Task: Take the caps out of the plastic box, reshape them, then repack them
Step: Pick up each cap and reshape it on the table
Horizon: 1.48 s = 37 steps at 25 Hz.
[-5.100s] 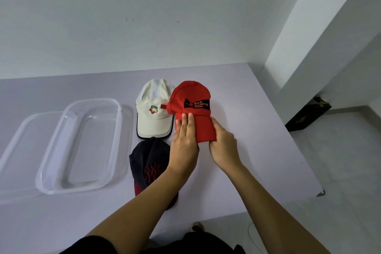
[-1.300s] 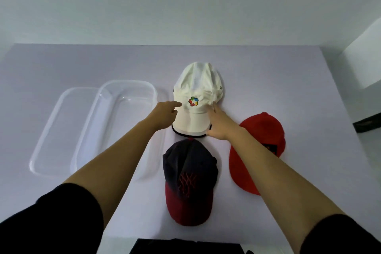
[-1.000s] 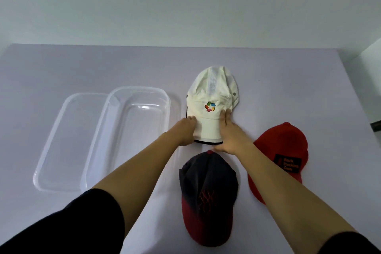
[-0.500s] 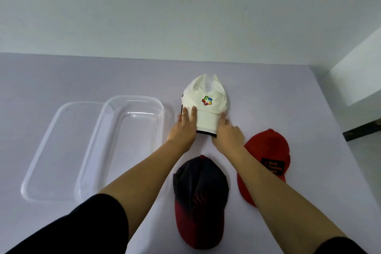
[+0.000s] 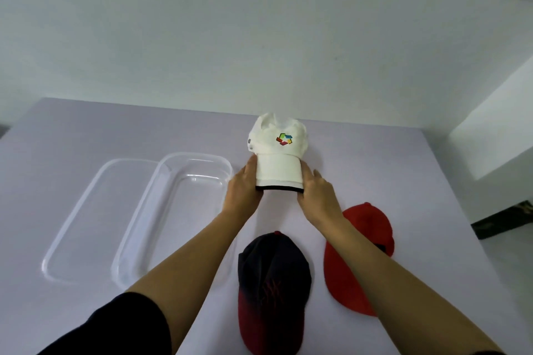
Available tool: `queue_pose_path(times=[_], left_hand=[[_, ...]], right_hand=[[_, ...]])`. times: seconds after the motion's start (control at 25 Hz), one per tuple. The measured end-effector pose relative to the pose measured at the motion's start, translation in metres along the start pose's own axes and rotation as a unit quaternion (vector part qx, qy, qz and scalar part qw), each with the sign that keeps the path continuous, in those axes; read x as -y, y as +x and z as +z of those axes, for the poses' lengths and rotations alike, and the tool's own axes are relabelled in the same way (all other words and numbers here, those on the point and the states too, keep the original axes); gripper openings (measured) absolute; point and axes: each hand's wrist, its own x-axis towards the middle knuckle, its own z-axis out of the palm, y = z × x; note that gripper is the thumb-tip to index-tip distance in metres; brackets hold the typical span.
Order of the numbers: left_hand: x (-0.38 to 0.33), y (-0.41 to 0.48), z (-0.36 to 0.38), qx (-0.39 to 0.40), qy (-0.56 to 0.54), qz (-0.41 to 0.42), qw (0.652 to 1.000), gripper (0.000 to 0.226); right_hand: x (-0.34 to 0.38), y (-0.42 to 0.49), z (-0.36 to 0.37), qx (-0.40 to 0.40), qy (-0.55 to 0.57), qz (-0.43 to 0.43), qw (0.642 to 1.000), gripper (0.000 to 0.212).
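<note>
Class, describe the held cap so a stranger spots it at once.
Find the pale table, then the clear plastic box. Just right of it, the left hand and right hand hold the white cap. Unlike the red cap and dark cap, it bears a multicoloured logo.

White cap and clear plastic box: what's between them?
Head view: only the left hand, holding the white cap by its brim, next to the clear plastic box.

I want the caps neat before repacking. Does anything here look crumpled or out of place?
The white cap has a crown that is bunched and creased at the top, while the left hand and right hand squeeze its brim into a curve. The dark cap and red cap lie flat on the table. Nothing is spilled.
</note>
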Motion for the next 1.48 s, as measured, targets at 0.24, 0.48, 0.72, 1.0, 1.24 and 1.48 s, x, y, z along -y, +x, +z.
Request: queue_pose_path(times=[0.24, 0.48, 0.72, 1.0, 1.24, 1.48], left_hand=[[-0.023, -0.011, -0.001, -0.001, -0.189, -0.078, 0.979, 0.038], [-0.025, -0.003, -0.011, 0.031, -0.002, 0.041, 0.999, 0.064], [-0.043, -0.027, 0.005, -0.048, -0.014, 0.074, 0.996, 0.065], [-0.029, -0.026, -0.01, -0.108, -0.003, 0.142, 0.984, 0.071], [-0.037, -0.029, -0.006, -0.12, 0.004, 0.167, 0.979, 0.064], [-0.03, -0.032, -0.01, -0.125, 0.024, 0.156, 0.98, 0.077]], right_hand=[[0.016, -0.003, -0.012, -0.055, 0.062, -0.008, 0.996, 0.059], [-0.005, -0.018, -0.02, -0.003, -0.04, 0.024, 0.999, 0.069], [0.015, -0.016, -0.019, -0.033, 0.023, -0.009, 0.999, 0.066], [0.017, -0.018, -0.026, -0.09, 0.073, -0.025, 0.993, 0.067], [0.012, -0.014, -0.03, -0.065, 0.073, -0.025, 0.995, 0.054], [0.006, -0.011, -0.034, -0.06, 0.105, -0.033, 0.992, 0.068]])
